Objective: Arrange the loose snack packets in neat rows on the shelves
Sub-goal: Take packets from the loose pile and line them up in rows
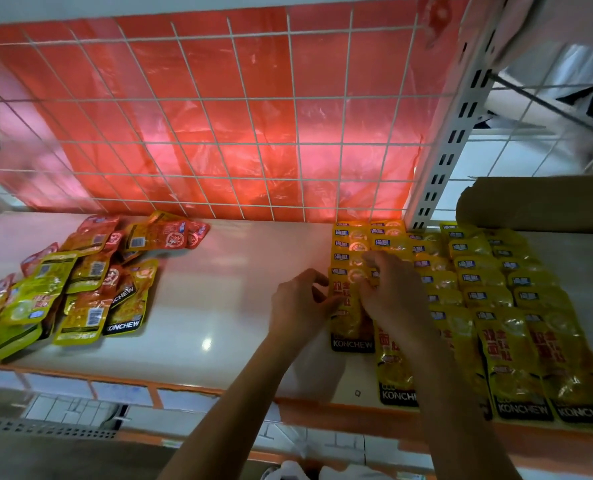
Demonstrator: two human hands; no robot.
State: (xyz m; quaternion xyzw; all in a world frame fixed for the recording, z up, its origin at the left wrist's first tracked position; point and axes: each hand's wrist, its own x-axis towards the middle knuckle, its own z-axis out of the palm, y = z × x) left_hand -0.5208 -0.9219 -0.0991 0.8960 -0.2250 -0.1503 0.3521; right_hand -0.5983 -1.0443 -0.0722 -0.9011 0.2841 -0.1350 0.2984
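A person's left hand (302,301) and right hand (397,294) pinch a yellow snack packet (349,318) by its two sides, fingers curled, at the left end of the neat rows of yellow packets (489,289) that cover the right part of the white shelf (225,289) from back edge to front edge. A loose pile of red and yellow packets (80,285) lies well apart near the shelf's left edge, below a wire grid (218,133) backed with red plastic.
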